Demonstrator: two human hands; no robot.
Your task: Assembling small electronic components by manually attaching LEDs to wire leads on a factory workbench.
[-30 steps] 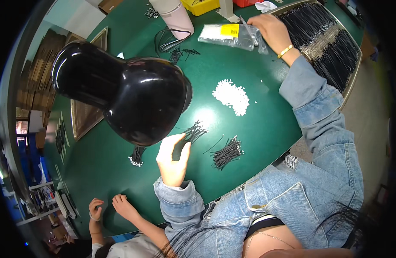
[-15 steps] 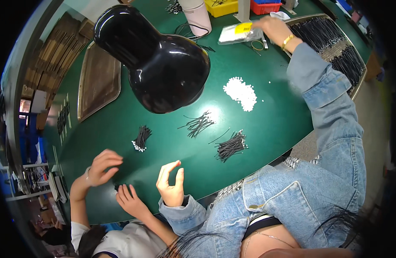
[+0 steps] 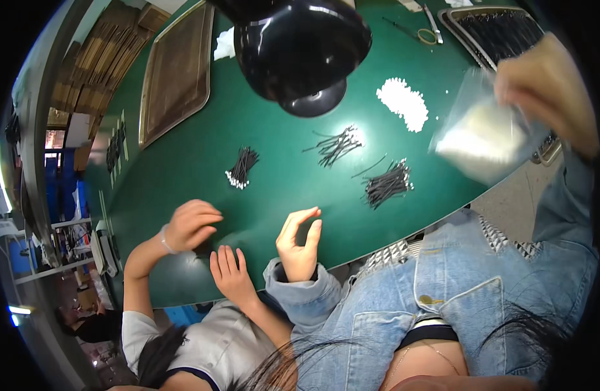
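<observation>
At the right, my right hand [image 3: 551, 88] pinches the top of a clear plastic bag [image 3: 482, 133], blurred by motion, with whitish contents. The bag hangs over the table's right edge area. My left hand [image 3: 298, 244] rests near the front edge, thumb and fingers apart in a curve, nothing between them. Ahead of it lie a bundle of short black cables with white ends [image 3: 387, 184] and a looser cluster of such cables [image 3: 339, 144]. A pile of small white pieces [image 3: 404, 104] lies left of the bag.
A black lamp [image 3: 303, 49] overhangs the green table [image 3: 287, 189]. A co-worker's hands [image 3: 192, 225] [image 3: 233, 274] are at the left, near another cable bundle [image 3: 242, 167]. Brown tray [image 3: 176, 72], tweezers [image 3: 433, 25] and a cable-filled tray [image 3: 502, 32] lie farther off.
My right hand has picked up the plastic bag from the far side of the table and brought it nearer, to the right. The view has shifted; my left hand keeps its curved pose.
</observation>
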